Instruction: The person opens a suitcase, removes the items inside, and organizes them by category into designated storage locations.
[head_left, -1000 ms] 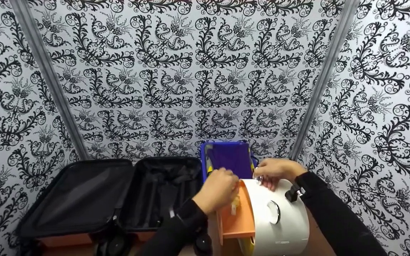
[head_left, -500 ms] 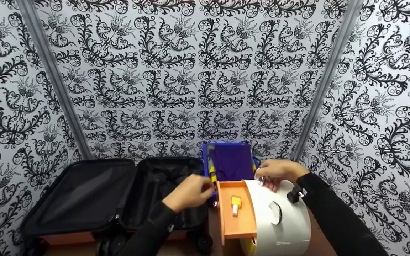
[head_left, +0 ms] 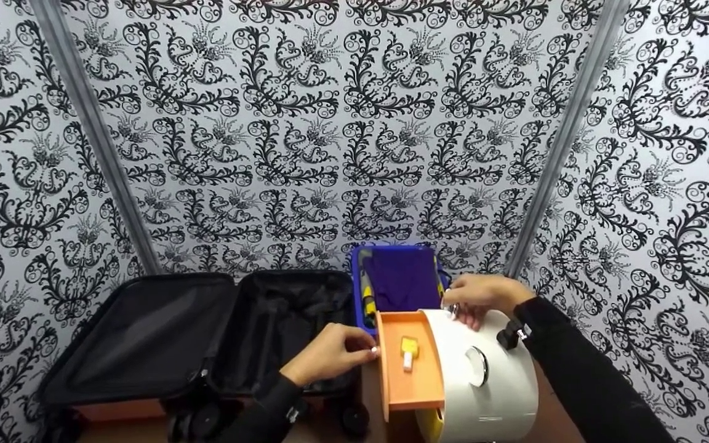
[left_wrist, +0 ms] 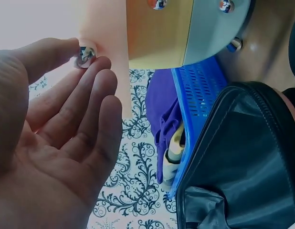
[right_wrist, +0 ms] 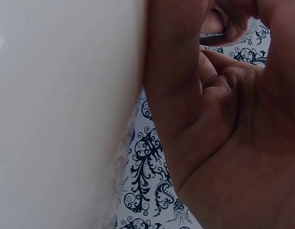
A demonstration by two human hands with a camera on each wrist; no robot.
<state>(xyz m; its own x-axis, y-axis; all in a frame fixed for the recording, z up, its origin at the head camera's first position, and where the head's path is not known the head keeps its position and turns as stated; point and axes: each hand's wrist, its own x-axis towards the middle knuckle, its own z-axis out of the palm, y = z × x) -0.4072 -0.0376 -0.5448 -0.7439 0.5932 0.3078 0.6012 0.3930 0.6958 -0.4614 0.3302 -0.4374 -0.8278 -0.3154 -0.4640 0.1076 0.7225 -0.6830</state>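
A small white cabinet [head_left: 496, 394] with a curved top has its orange drawer [head_left: 416, 391] pulled out to the left. Inside that drawer lies a small yellow bottle [head_left: 410, 347] with a white cap. My left hand [head_left: 336, 351] is at the drawer front, pinching its round silver knob [left_wrist: 85, 56] between thumb and index finger; the other fingers extend alongside. On the cabinet's far upper side, my right hand [head_left: 480, 295] grips a shiny metal handle [head_left: 453, 311], mostly hidden by the fingers. A second chrome handle [head_left: 480, 367] shows on the curved top.
An open black-lined suitcase [head_left: 139, 344] stands to the left, its right half [head_left: 293, 326] close to the drawer. Behind the cabinet is a blue basket [head_left: 355, 271] holding purple cloth [head_left: 400, 280]. A yellow drawer front [left_wrist: 159, 36] sits below the orange one. Patterned walls [head_left: 305, 123] enclose the space.
My left hand has come out of the orange drawer, leaving the yellow bottle in view, and moved left and down to pinch the drawer knob. My right hand has stayed in place.
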